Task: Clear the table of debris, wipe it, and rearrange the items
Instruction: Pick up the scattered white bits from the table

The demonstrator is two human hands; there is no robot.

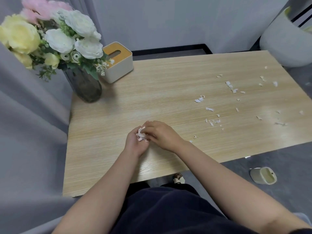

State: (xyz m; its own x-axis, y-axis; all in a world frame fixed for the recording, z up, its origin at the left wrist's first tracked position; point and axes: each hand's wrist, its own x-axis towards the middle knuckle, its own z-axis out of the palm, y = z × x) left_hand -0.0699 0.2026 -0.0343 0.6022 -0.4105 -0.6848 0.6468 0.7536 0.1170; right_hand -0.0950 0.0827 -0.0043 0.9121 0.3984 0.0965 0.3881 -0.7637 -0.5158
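Both hands meet above the near middle of the wooden table (152,98). The left hand (135,144) is cupped palm up, its fingers curled around a small heap of white and pinkish scraps (141,134), and the right hand (161,134) lies just beside it with its fingertips pinching into that same heap. More scraps of the same pale debris (233,98) lie scattered over the table's right half, well apart from the hands, some in small clusters and some as single flecks reaching toward the right edge. At the table's far left corner stands a dark vase (86,86) filled with white, yellow and pink flowers (55,36). Just beside the vase, on its right, sits a cream tissue box (118,65) with a tan slotted top. On the floor beyond the table's near right edge lies a small pale green container (263,175), tipped on its side. A grey curtain (30,124) hangs along the table's left side.
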